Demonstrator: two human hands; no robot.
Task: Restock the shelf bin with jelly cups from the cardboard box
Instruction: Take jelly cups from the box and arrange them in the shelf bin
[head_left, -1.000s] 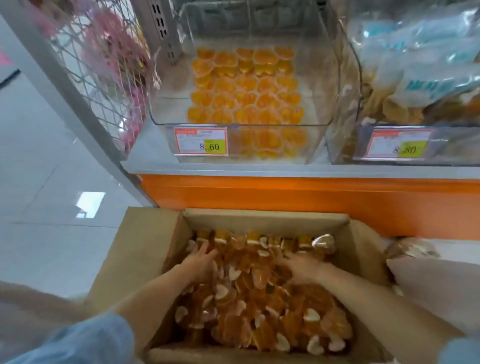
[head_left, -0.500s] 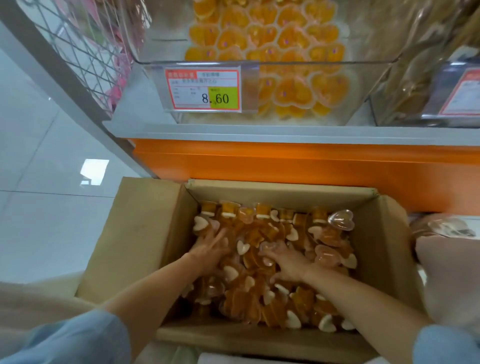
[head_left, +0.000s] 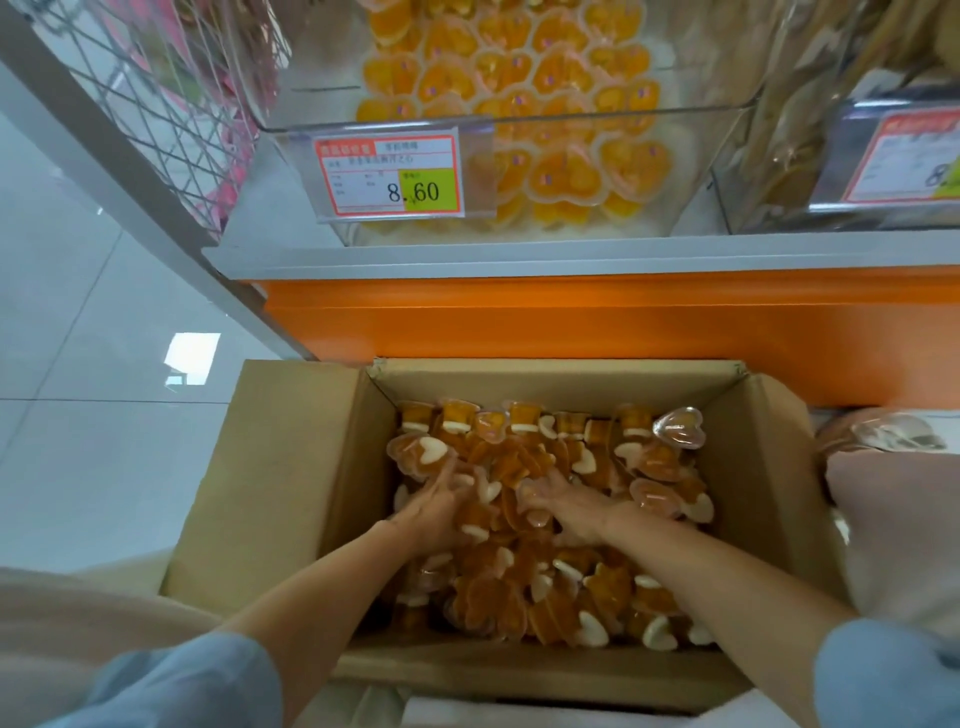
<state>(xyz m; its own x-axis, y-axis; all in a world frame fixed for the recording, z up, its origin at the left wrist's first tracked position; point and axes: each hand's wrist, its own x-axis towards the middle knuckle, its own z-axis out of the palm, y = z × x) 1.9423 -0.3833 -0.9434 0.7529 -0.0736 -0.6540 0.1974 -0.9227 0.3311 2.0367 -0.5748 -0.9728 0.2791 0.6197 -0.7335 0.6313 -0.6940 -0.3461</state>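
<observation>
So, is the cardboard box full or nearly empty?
Fairly full: jelly cups hide the bottom of the cardboard box, heaped over one another.

Cardboard box (head_left: 291, 493), flaps open, below the clear shelf bin (head_left: 696, 156): heaped with jumbled heart-shaped orange jelly cups (head_left: 519, 597). Bin partly filled, cups lying flat, lid-up.

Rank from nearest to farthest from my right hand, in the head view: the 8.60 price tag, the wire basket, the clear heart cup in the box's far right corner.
From the right hand:
1. Clear heart cup, far right in the box.
2. Price tag, on the bin front.
3. Wire basket, upper left.
</observation>
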